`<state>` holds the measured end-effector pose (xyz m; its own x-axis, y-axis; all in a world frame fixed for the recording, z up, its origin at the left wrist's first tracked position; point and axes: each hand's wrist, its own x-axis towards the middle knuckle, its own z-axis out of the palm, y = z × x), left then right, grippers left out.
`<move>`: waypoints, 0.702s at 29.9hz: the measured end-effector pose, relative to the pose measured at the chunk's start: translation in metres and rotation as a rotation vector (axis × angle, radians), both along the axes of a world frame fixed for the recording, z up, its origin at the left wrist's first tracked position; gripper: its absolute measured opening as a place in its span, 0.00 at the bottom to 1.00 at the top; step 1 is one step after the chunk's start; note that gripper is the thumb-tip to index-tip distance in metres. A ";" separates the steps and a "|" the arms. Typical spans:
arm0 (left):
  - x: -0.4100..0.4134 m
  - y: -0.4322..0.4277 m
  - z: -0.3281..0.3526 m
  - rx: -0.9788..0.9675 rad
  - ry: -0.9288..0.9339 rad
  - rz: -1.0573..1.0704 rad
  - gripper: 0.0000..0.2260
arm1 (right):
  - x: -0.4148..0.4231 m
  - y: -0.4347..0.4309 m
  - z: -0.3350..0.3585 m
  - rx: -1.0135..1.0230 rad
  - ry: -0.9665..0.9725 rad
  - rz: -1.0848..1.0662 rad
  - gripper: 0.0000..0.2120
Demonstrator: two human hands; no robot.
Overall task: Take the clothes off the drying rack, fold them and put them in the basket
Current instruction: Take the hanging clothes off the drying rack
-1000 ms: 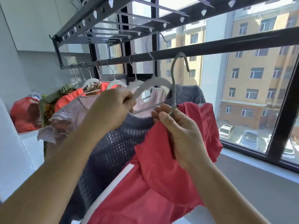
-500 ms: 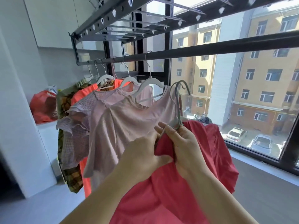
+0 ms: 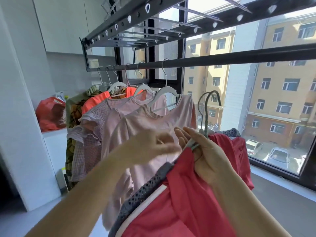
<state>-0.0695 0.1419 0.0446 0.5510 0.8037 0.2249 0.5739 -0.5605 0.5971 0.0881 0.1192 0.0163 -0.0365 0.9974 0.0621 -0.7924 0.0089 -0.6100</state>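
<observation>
At five o'clock, right hand (image 3: 210, 156) grips two grey hangers (image 3: 207, 120) at their necks, fingers and thumb curled round them. Their hooks stand free below the rail (image 3: 222, 59), apart from it. A red garment (image 3: 188, 202) drapes from these hangers toward six o'clock, and a grey knit (image 3: 145, 190) lies against it at seven o'clock.

Left hand (image 3: 153, 144), at centre, is motion-blurred. It lies in front of the pink top (image 3: 136, 127), just beside the right fingertips (image 3: 179, 134). Whether it is spread or holds cloth cannot be told.

From centre toward ten o'clock, white hangers (image 3: 166, 90) on the rail carry the pink top, a lilac top (image 3: 90, 120), an orange garment (image 3: 95, 103) and a patterned garment (image 3: 75, 110), each touching the next.

A red bag (image 3: 49, 113) rests on a white ledge (image 3: 53, 134) at nine o'clock. The window (image 3: 282, 100) fills two to four o'clock.
</observation>
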 end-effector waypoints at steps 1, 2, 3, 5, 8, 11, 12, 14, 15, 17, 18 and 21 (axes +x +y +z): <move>-0.008 0.014 0.009 0.130 -0.021 0.100 0.11 | -0.001 0.000 0.000 -0.011 -0.006 -0.008 0.09; -0.015 0.030 0.018 0.306 -0.037 0.235 0.11 | -0.001 -0.001 -0.001 -0.019 -0.012 -0.013 0.09; -0.021 0.044 0.026 0.464 -0.039 0.353 0.12 | -0.002 -0.001 -0.001 -0.024 -0.016 -0.014 0.10; -0.028 0.068 0.039 0.557 0.007 0.471 0.17 | -0.005 -0.002 -0.003 -0.028 -0.017 -0.010 0.12; -0.029 0.093 0.048 0.281 0.149 0.398 0.15 | -0.008 -0.002 -0.006 -0.024 -0.026 -0.008 0.16; -0.028 0.103 0.043 0.033 0.119 0.216 0.03 | -0.012 0.000 -0.008 -0.019 -0.078 -0.033 0.16; -0.029 0.105 0.039 -0.031 0.046 0.185 0.03 | -0.012 0.001 -0.008 -0.018 -0.106 -0.046 0.15; -0.032 0.110 0.034 -0.038 -0.028 0.184 0.05 | -0.013 0.003 -0.008 -0.011 -0.157 -0.066 0.13; -0.033 0.112 0.033 -0.011 -0.038 0.196 0.05 | -0.013 0.004 -0.008 -0.010 -0.173 -0.074 0.13; -0.036 0.115 0.036 0.026 -0.109 0.214 0.05 | -0.014 0.006 -0.009 -0.004 -0.185 -0.082 0.13; -0.040 0.115 0.040 0.034 -0.155 0.226 0.04 | -0.015 0.007 -0.009 0.002 -0.189 -0.084 0.15; -0.065 0.108 0.054 0.079 -0.245 0.217 0.07 | -0.016 0.007 -0.005 0.028 -0.217 -0.093 0.21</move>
